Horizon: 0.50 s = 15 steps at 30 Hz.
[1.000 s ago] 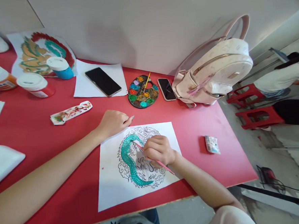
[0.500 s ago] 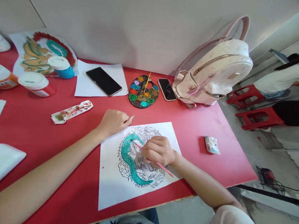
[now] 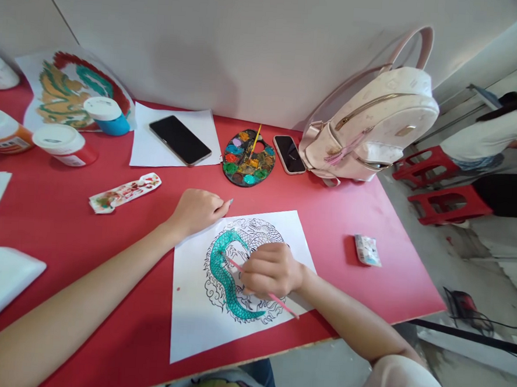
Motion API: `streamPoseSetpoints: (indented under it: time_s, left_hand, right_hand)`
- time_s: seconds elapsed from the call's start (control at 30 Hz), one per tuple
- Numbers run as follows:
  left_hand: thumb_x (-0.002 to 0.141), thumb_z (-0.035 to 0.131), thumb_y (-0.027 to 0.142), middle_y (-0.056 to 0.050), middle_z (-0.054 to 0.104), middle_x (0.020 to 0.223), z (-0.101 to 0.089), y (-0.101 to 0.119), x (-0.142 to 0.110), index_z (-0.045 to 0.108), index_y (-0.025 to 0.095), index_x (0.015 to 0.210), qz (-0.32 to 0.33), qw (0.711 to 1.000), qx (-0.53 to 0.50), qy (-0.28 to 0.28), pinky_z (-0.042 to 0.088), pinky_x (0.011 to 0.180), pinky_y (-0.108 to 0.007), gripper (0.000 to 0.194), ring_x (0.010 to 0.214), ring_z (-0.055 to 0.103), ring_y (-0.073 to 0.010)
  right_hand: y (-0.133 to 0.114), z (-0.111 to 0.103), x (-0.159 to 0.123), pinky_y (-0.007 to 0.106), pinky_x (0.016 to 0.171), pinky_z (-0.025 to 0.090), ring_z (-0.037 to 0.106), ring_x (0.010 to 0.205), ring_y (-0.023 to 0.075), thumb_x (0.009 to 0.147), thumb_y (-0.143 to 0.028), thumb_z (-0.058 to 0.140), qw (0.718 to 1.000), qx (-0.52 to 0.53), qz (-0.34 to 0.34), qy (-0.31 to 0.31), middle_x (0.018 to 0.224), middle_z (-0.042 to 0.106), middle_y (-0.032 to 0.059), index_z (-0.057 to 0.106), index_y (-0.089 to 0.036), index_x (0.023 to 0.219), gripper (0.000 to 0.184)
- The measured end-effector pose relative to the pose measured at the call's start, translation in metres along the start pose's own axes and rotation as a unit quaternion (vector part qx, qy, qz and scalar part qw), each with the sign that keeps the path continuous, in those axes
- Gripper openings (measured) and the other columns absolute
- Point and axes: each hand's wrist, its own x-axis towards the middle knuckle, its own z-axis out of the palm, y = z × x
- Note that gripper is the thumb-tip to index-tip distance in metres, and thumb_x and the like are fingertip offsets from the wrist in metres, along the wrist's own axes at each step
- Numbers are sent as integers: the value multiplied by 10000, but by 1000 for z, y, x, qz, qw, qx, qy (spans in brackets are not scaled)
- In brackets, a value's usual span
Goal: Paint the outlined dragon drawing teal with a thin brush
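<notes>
My right hand point(image 3: 271, 270) is closed around a slim pink paintbrush point(image 3: 284, 306). The brush tip meets the teal body of a dragon outline on a white sheet point(image 3: 184, 329). Teal paint point(image 3: 217, 262) fills a curved, scaly band on the left side of the round line drawing; the rest that shows is black line on white. Part of the drawing is covered by my right hand. At the sheet's upper left corner rests my left hand point(image 3: 199, 210), its fingers curled in and thumb pointing right, with nothing visible in it.
Beyond the sheet lie a paint palette point(image 3: 238, 178) with a yellow brush point(image 3: 255, 141) on it and two phones point(image 3: 180, 141). A pale backpack point(image 3: 376, 125) leans on the wall. Paint jars point(image 3: 64, 145) and a paint-stained strip point(image 3: 125, 193) are left; a small packet point(image 3: 367, 250) is right.
My right hand has moved slightly toward me, and the brush tip has slid down and left along the teal band. My left hand stays put.
</notes>
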Motion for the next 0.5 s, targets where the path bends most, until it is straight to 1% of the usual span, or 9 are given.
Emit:
streamPoseSetpoints:
  time_s: [0.07,0.1,0.2,0.27,0.33,0.37,0.47,0.5]
  left_hand:
    - [1115,414,535,-92,643,625,1,-1,0,435,230,579,3,1000,-3,4,197,645,-394,617,642,575,-216]
    - [1115,415,532,-92,645,623,2,-1,0,431,230,577,6,1000,-2,6,191,641,-393,617,637,571,-215]
    - [1121,405,525,-99,669,627,4,-3,0,425,231,580,16,1000,6,16,170,629,-390,616,630,575,-215]
    - [1123,400,519,-100,681,632,4,-4,0,433,229,584,20,1000,12,20,166,627,-386,614,633,582,-213]
    - [1124,400,517,-96,675,626,5,-4,0,437,228,586,19,1000,15,20,170,627,-382,612,633,582,-210]
    - [1124,401,518,-94,670,622,5,-4,0,437,228,588,17,1000,15,19,172,627,-382,611,631,580,-208]
    - [1127,409,526,-88,661,621,6,-5,0,437,228,592,17,1000,8,16,172,627,-383,613,624,570,-204]
    - [1128,409,526,-87,659,622,6,-5,1,438,228,592,19,1000,5,17,173,628,-383,614,623,567,-203]
  right_hand:
    - [2,-1,1,306,595,440,567,607,130,1254,-303,542,999,-16,44,10,774,694,-20,648,-249,861,410]
    - [3,-2,1,307,598,436,569,614,131,1256,-288,526,998,-24,56,19,770,694,-15,641,-242,859,416]
    - [0,1,1,306,605,428,556,618,126,1269,-283,467,998,-18,60,29,772,679,-17,628,-233,851,450]
    - [-5,4,1,303,599,422,522,599,121,1264,-341,509,1000,3,18,21,767,660,-28,641,-234,847,450]
    - [-7,5,0,305,583,407,503,590,122,1246,-352,560,1000,0,-16,18,743,631,-38,634,-237,830,438]
    - [-6,4,-1,303,579,407,513,594,122,1239,-346,576,1000,-4,-16,15,747,638,-35,633,-236,828,429]
    - [-1,1,-4,301,597,435,565,618,129,1235,-258,547,999,-31,44,-8,785,690,-14,631,-237,854,390]
    - [0,1,-4,303,593,430,564,613,130,1238,-239,511,998,-38,54,0,782,692,-11,620,-238,851,403]
